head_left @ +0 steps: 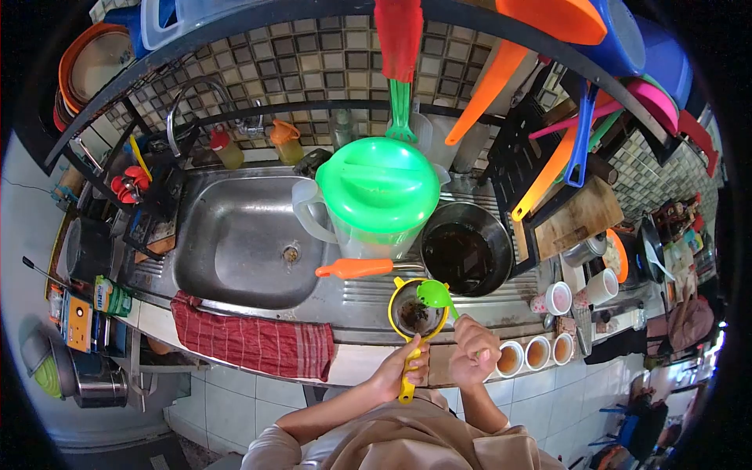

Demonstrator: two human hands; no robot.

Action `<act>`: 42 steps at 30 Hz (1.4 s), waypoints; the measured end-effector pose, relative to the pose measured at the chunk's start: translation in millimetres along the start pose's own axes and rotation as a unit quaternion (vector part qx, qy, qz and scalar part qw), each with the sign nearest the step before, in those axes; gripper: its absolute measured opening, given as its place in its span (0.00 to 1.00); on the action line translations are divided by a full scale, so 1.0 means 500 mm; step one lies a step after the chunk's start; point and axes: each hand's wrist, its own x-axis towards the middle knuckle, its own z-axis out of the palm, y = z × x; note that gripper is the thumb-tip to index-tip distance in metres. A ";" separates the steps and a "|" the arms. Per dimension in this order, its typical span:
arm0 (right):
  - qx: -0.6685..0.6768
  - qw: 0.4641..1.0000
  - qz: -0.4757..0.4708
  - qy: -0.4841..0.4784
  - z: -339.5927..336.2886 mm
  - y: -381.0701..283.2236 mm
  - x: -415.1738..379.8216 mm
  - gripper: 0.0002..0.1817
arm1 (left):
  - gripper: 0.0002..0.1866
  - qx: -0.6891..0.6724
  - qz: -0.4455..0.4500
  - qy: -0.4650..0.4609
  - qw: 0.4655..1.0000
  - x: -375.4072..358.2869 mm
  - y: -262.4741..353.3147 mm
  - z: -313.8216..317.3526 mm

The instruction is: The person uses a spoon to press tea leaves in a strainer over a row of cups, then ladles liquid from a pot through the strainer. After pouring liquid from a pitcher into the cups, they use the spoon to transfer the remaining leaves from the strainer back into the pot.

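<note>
My left hand (402, 370) is closed around the handle of a yellow strainer (396, 319), held near the counter's front edge. Dark bits lie in its mesh. In my closed right hand (475, 351) is a green ladle (433, 294), its bowl over the strainer's right side. Just behind them stands a dark pot (506, 254) of dark liquid, with an orange handle (354, 268) stretching to its left. Several paper cups (537, 353) of brown liquid are lined up beside my right hand.
A big pitcher with a green lid (380, 186) stands behind the strainer. Left of it is a steel sink (227, 227), with a red checked cloth (251, 337) over the counter edge. Utensils, including a red spatula (398, 43), hang from the rack above. White cups (558, 298) stand right.
</note>
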 end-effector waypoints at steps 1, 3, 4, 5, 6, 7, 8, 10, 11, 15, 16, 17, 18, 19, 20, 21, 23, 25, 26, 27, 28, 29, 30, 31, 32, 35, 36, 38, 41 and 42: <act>-0.028 0.999 -0.023 -0.029 0.000 0.001 0.000 0.24 | 0.16 0.001 0.003 0.003 1.000 -0.002 0.001 0.004; -0.057 0.996 -0.043 -0.060 -0.006 0.001 -0.007 0.24 | 0.16 -0.003 0.003 0.006 1.000 -0.002 -0.001 0.006; -0.059 0.993 -0.035 -0.098 -0.011 0.002 -0.012 0.25 | 0.16 -0.008 0.001 0.007 1.000 -0.001 -0.001 0.005; -0.060 0.988 -0.029 -0.136 -0.014 0.003 -0.014 0.25 | 0.16 -0.012 0.000 0.007 1.000 0.000 0.000 0.006; -0.060 0.988 -0.027 -0.137 -0.015 0.003 -0.015 0.25 | 0.16 -0.014 0.000 0.008 1.000 -0.001 0.001 0.008; -0.073 0.981 -0.042 -0.177 -0.015 0.003 -0.015 0.23 | 0.16 -0.011 0.003 0.016 1.000 -0.003 0.000 0.013; -0.084 0.971 -0.059 -0.216 -0.016 0.004 -0.016 0.21 | 0.16 -0.007 0.006 0.024 1.000 -0.005 0.001 0.015; -0.099 0.962 -0.054 -0.247 -0.028 0.009 -0.025 0.20 | 0.16 -0.014 0.005 0.027 1.000 -0.004 -0.001 0.011; -0.113 0.954 -0.063 -0.272 -0.028 0.011 -0.023 0.19 | 0.16 -0.016 0.005 0.029 0.999 -0.004 0.000 0.009; -0.156 0.923 -0.064 -0.345 -0.032 0.017 -0.025 0.15 | 0.16 -0.036 0.001 0.047 0.998 -0.001 -0.004 0.009; -0.156 0.923 -0.062 -0.345 -0.032 0.018 -0.028 0.15 | 0.16 -0.040 0.005 0.052 0.998 0.002 -0.006 0.006; -0.145 0.924 -0.053 -0.350 -0.031 0.019 -0.033 0.15 | 0.16 -0.044 0.010 0.057 0.997 0.003 -0.008 0.003; -0.134 0.924 -0.045 -0.356 -0.030 0.019 -0.035 0.14 | 0.16 -0.046 0.011 0.056 0.997 0.005 -0.010 0.003; -0.133 0.923 -0.044 -0.358 -0.028 0.018 -0.038 0.14 | 0.16 -0.043 0.014 0.069 0.997 0.006 -0.010 0.004; -0.111 0.931 -0.043 -0.344 -0.025 0.016 -0.041 0.14 | 0.16 -0.041 0.017 0.083 0.996 0.007 -0.010 0.005; -0.089 0.939 -0.041 -0.329 -0.023 0.015 -0.043 0.14 | 0.16 -0.042 0.018 0.082 0.996 0.006 -0.009 0.006; -0.103 0.939 -0.044 -0.326 -0.028 0.014 -0.044 0.14 | 0.16 -0.051 0.003 0.061 0.997 0.005 -0.009 0.006; -0.118 0.938 -0.047 -0.322 -0.034 0.015 -0.043 0.14 | 0.16 -0.048 0.003 0.050 0.998 0.005 -0.009 0.004; -0.140 0.931 -0.045 -0.333 -0.036 0.018 -0.040 0.14 | 0.16 -0.042 0.003 0.039 0.998 0.006 -0.009 0.002; -0.162 0.924 -0.042 -0.345 -0.038 0.019 -0.039 0.15 | 0.16 -0.044 0.004 0.038 0.998 0.008 -0.011 -0.007; -0.161 0.923 -0.042 -0.346 -0.037 0.021 -0.041 0.15 | 0.15 -0.050 0.010 0.007 0.999 0.012 -0.015 -0.022; -0.133 0.929 -0.032 -0.345 -0.033 0.022 -0.045 0.15 | 0.16 -0.056 0.016 -0.024 0.998 0.015 -0.017 -0.033; -0.104 0.934 -0.021 -0.342 -0.031 0.021 -0.050 0.15 | 0.16 -0.059 0.017 -0.023 0.998 0.017 -0.020 -0.038; -0.103 0.934 -0.020 -0.342 -0.031 0.020 -0.050 0.15 | 0.16 -0.063 0.017 -0.031 0.997 0.019 -0.021 -0.042; -0.113 0.935 -0.025 -0.336 -0.030 0.019 -0.050 0.15 | 0.16 -0.066 0.017 -0.038 0.997 0.020 -0.021 -0.045; -0.126 0.931 -0.037 -0.339 -0.024 0.027 -0.037 0.15 | 0.16 -0.061 0.026 -0.063 0.996 0.021 -0.022 -0.052; -0.129 0.927 -0.045 -0.348 -0.022 0.030 -0.034 0.14 | 0.16 -0.062 0.026 -0.063 0.996 0.017 -0.021 -0.038; -0.100 0.941 -0.031 -0.321 -0.024 0.033 -0.046 0.14 | 0.16 -0.040 0.032 0.061 0.997 0.009 -0.013 0.002; -0.092 0.953 -0.026 -0.288 -0.027 0.030 -0.045 0.14 | 0.16 -0.044 0.005 0.027 0.999 0.009 -0.010 -0.005; -0.112 0.952 -0.035 -0.284 -0.028 0.030 -0.043 0.14 | 0.16 -0.045 0.005 0.027 0.999 0.009 -0.010 -0.006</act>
